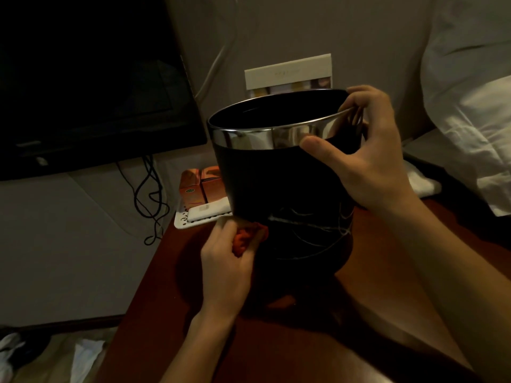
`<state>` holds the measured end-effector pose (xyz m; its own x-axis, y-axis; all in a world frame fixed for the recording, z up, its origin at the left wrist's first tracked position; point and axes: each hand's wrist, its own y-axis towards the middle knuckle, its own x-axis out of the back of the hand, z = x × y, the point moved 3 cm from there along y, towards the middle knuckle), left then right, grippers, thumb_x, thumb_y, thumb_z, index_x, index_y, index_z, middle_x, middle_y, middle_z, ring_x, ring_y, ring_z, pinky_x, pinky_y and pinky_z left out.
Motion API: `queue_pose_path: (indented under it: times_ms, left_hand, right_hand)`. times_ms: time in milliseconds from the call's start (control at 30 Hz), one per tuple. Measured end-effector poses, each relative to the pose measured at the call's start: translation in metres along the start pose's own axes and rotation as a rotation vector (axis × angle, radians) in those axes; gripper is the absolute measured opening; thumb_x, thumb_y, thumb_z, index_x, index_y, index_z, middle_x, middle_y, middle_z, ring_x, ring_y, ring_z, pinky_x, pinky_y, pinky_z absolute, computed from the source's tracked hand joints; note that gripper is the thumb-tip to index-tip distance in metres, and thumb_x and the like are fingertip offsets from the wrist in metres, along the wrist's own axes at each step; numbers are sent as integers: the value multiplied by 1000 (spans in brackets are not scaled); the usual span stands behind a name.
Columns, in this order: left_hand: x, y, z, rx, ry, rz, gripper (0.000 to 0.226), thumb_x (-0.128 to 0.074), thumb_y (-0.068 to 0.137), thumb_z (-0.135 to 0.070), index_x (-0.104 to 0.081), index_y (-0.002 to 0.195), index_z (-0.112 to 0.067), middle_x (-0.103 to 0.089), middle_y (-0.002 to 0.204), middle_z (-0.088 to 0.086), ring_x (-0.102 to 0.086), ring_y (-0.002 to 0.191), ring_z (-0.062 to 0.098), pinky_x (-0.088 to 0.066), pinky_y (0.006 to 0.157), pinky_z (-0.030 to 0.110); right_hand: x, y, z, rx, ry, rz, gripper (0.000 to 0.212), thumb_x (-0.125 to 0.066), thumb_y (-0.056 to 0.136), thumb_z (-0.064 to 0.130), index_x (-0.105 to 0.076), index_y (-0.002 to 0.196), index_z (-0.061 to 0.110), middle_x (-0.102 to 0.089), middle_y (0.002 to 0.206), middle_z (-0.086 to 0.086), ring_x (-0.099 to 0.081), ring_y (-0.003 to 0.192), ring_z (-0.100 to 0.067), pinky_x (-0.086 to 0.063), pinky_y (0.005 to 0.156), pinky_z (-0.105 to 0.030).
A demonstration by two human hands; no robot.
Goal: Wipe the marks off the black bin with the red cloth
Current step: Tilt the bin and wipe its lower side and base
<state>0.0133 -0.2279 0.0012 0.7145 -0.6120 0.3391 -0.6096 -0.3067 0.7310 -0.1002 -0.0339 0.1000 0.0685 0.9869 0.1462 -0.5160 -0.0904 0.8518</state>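
One black bin [276, 172], one red cloth [243, 240], two orange boxes [200, 186], one television [83, 78].

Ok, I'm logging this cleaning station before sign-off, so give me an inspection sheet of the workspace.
Surface: reddish-brown table, dimly lit.
Job's things: black bin with a chrome rim band, white scribble marks low on its side; red cloth against its lower left.
Clutter: white tray with orange boxes; upright card.
Grippers: left hand grips the cloth; right hand holds the bin's rim.
Cables: black cables hanging under the dark screen.
Surroundings: white bedding on the right.
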Motion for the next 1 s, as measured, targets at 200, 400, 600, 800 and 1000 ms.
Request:
queue_pose_path:
  times_ms: [200, 400, 600, 800, 1000]
  left_hand:
    - [5, 14, -17, -73, -12, -66, 15, -72, 84, -15, -57, 83, -18, -55, 81, -4, -54, 71, 12, -44, 61, 17]
    - [-5, -6, -3, -2, -19, 28, 14, -73, 82, -16, -61, 89, -20, -60, 89, -2, -58, 81, 7, -47, 68, 15]
    - [4, 19, -18, -163, 52, -85, 14, -74, 82, -9, -61, 82, -8, -57, 83, 2, -55, 73, 14, -46, 62, 28]
    - [-2, 5, -6, -127, 60, 12, 16, -76, 79, -4, -62, 82, -10, -58, 84, -2, -55, 75, 7, -47, 64, 18]
    - [2, 21, -22, -124, -5, -113, 16, -74, 82, -11, -59, 82, -16, -55, 80, -1, -53, 71, 12, -42, 61, 19]
  right_hand:
    - [1, 0, -3, -17, -24, -3, 65, -70, 74, 73, -47, 109, 24, -50, 118, -1, -54, 105, -26, -51, 87, -44]
    - [-1, 0, -3, -11, 0, -11, 62, -73, 75, 67, -47, 109, 22, -49, 117, 0, -53, 103, -25, -50, 84, -31]
    - [-1, -1, -3, -23, 1, -19, 65, -73, 73, 71, -48, 109, 23, -52, 117, -3, -55, 103, -29, -51, 86, -44]
    - [-2, 0, -4, -27, -5, -27, 64, -76, 73, 67, -49, 110, 22, -50, 119, 1, -55, 106, -29, -52, 87, -43]
    - [-2, -1, -4, -19, -12, -35, 63, -76, 73, 66, -50, 109, 22, -49, 118, 3, -55, 105, -28, -52, 87, -42]
